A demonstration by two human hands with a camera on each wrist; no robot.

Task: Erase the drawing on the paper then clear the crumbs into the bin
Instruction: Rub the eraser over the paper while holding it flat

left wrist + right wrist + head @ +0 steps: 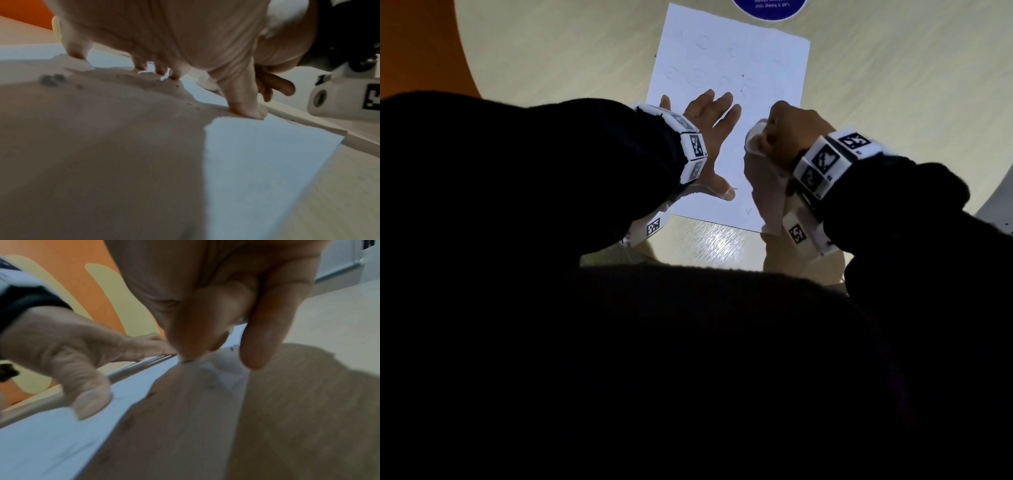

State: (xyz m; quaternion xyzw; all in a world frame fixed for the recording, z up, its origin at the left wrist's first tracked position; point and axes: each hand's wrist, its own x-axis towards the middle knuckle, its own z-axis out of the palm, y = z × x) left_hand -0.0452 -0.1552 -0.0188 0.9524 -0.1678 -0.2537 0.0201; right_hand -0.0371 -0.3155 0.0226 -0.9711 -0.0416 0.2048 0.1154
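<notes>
Fingers [717, 102] of left hand [705, 133] splayed flat on paper [767, 65]; right hand [787, 132] around eraser [755, 135]

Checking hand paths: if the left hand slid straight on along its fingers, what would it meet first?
Probably only the faint circles on the paper; the left hand lies flat there, and the way looks free beyond.

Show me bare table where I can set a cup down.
Free: table right of the paper, and left of it towards the orange edge. Crowded: the paper's near half, where the left hand presses flat and the right hand grips an eraser.
</notes>
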